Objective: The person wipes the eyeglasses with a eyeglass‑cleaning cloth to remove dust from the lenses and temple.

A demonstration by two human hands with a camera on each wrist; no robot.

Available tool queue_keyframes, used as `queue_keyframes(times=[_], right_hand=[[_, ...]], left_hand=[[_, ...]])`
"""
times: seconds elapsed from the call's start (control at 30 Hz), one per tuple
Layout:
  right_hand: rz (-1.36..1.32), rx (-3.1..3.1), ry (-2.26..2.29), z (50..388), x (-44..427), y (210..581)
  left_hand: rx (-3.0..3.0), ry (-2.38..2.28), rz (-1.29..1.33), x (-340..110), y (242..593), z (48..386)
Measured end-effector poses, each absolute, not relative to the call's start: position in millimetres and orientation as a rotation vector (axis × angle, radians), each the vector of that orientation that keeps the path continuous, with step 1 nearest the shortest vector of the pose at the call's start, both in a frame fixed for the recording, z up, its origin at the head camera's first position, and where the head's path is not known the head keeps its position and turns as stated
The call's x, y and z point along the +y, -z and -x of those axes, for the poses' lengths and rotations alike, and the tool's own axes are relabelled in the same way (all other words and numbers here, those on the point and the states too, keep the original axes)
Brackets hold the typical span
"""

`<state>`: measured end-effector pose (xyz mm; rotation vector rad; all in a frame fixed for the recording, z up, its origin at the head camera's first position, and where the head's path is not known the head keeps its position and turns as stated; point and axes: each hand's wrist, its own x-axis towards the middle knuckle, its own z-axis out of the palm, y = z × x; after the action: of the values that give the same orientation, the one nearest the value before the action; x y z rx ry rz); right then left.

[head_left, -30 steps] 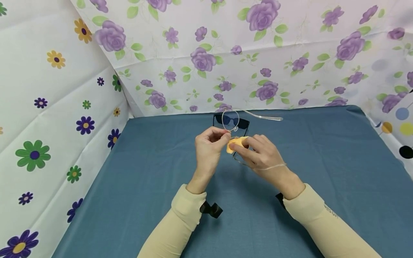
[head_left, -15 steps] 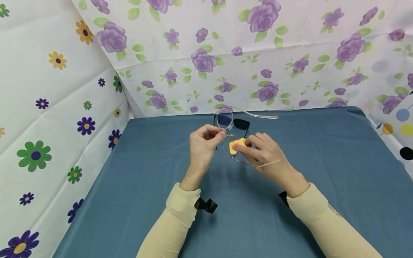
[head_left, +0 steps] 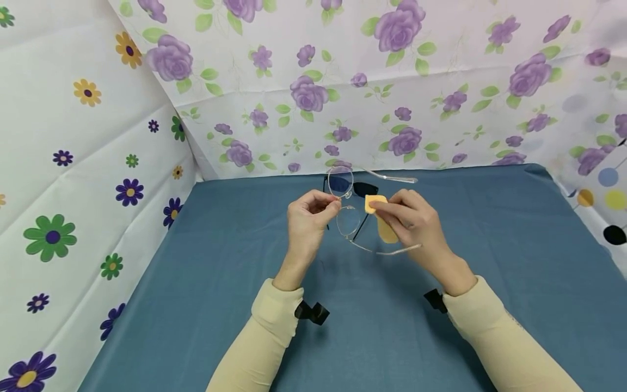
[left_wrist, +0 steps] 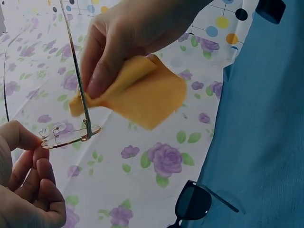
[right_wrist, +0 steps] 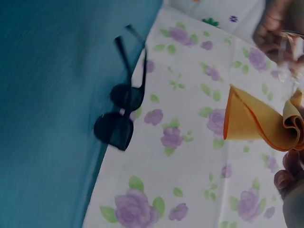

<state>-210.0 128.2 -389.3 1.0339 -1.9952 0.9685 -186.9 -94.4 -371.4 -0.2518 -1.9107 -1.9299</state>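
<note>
My left hand (head_left: 307, 228) pinches the rim of thin-framed clear eyeglasses (head_left: 341, 197), which stand upright on edge with both temple arms pointing right. In the left wrist view, the left fingertips (left_wrist: 40, 147) hold that rim near the bridge. A folded yellow cloth (head_left: 387, 230) hangs from my right hand (head_left: 421, 228), pinched between thumb and fingers just right of the lower lens. The same cloth (left_wrist: 152, 97) spreads out behind a temple arm in the left wrist view. Whether it touches the glasses cannot be told.
Dark sunglasses (head_left: 364, 189) lie on the blue tablecloth (head_left: 235, 283) behind the eyeglasses, their arms pointing toward me. A white sheet with purple flowers (head_left: 274, 130) rises at the back of the table. Another flowered sheet (head_left: 88, 207) stands on the left.
The left hand has shifted slightly left with the eyeglasses. The right hand has drawn the cloth right, off the lower lens, and more of the cloth now hangs down.
</note>
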Motion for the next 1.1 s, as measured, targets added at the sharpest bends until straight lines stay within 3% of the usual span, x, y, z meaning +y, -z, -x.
queue_keyframes(times=[0.27,0.4,1.1], right_hand=[[-0.585,-1.983,-2.088,217,138,384],[-0.447,-1.8,-2.421,222,145,384],[-0.389,-1.791,-2.364,231,158,390]], left_hand=[[-1.805,1.969,0.17,-109,370,191],[-1.765,2.001,0.157,-113,369,193],[-1.762,1.891,0.067,-141,366,207]])
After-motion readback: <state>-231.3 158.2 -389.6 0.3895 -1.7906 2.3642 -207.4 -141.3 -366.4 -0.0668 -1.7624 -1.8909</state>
